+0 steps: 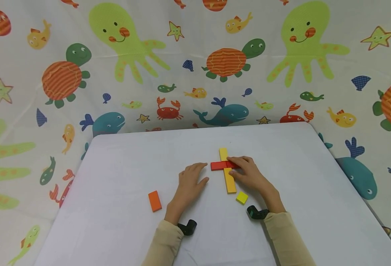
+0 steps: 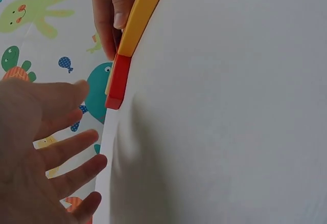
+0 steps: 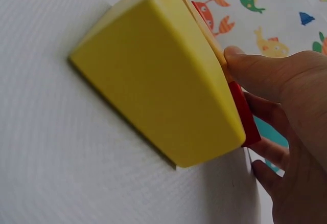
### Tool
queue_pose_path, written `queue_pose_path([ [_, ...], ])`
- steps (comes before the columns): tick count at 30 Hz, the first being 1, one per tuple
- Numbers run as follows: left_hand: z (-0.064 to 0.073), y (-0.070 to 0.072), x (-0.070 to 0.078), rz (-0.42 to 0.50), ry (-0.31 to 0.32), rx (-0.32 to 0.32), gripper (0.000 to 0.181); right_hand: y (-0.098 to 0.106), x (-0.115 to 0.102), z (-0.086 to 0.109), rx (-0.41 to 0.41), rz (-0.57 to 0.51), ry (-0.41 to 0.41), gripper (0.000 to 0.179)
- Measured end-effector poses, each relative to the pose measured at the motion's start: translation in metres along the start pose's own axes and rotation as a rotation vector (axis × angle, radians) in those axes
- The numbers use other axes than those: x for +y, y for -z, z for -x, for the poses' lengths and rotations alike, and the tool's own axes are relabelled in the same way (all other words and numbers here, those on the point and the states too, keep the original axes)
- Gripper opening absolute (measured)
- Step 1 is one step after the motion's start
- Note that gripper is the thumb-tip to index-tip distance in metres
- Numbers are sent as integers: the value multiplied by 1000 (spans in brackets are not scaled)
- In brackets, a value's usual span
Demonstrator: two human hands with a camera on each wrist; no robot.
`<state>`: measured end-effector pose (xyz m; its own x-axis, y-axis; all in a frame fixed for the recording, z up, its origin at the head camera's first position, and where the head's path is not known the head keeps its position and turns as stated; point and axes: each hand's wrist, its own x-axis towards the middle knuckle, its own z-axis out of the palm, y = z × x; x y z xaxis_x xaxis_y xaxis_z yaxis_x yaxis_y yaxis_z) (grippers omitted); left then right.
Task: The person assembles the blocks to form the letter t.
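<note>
While the left hand, loosely open, holds nothing just left of the left red block, the right hand bends thumb and fingers around the right red block, perhaps to keep it tight against the near yellow block on the desk.

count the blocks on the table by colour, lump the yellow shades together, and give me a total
Red blocks: 2
Yellow blocks, including the small square one: 3
Orange block: 1
Total: 6
</note>
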<state>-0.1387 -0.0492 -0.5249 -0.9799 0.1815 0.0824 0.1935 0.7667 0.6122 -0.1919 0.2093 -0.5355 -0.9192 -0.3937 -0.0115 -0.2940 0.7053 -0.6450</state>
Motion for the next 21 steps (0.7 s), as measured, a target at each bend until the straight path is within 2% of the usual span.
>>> queue_pose_path([
  [8, -1, -10, -1, 162, 4, -13, 59, 0, 0, 0, -7, -2, -10, 62],
  [21, -11, -28, 1, 281, 1, 31, 64, -2, 2, -1, 8, 3, 8, 63],
])
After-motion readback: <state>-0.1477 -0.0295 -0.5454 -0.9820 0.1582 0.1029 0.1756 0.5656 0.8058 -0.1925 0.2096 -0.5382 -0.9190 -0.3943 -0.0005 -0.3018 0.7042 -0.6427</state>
